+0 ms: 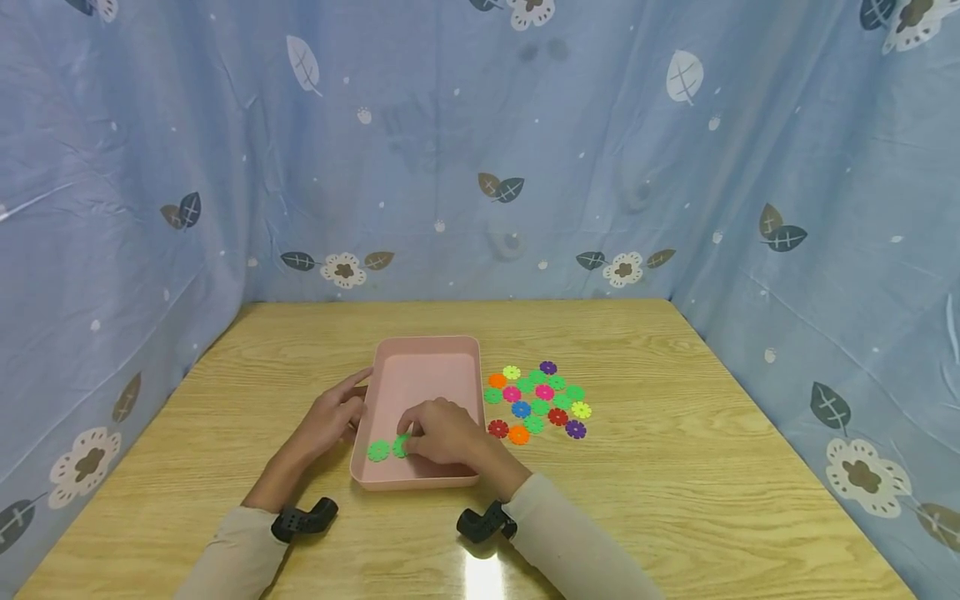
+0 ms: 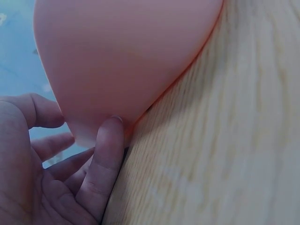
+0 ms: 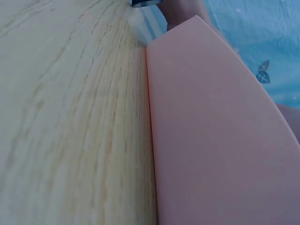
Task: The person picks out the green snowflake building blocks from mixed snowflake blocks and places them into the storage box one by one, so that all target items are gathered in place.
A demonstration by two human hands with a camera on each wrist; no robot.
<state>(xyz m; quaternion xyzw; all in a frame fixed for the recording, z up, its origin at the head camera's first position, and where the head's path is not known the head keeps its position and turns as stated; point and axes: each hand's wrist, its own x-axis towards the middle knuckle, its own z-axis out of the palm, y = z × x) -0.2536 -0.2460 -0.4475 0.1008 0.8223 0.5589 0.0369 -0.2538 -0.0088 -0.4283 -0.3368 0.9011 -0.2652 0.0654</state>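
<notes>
A shallow pink tray (image 1: 427, 345) lies on the table, with my left hand (image 1: 330, 421) at its left side. In the left wrist view, fingertips of that hand touch the outside of the tray's wall (image 2: 126, 61) and its edge. My right hand (image 1: 448, 433) is inside the tray near its front, pinching a green snowflake disc (image 1: 400, 447) between thumb and fingers, which partly cover it. Just left of it, another green snowflake disc (image 1: 378, 451) lies flat on the tray's floor. The right wrist view is mostly filled by the tray's outer wall (image 3: 211, 122).
Right of the tray, loose snowflake discs in several colours lie spread on the wooden table (image 1: 675, 467), among them a blue disc (image 1: 521, 409), an orange disc (image 1: 518, 435) and a purple disc (image 1: 575, 429). A patterned blue curtain (image 1: 450, 150) hangs behind and along both sides.
</notes>
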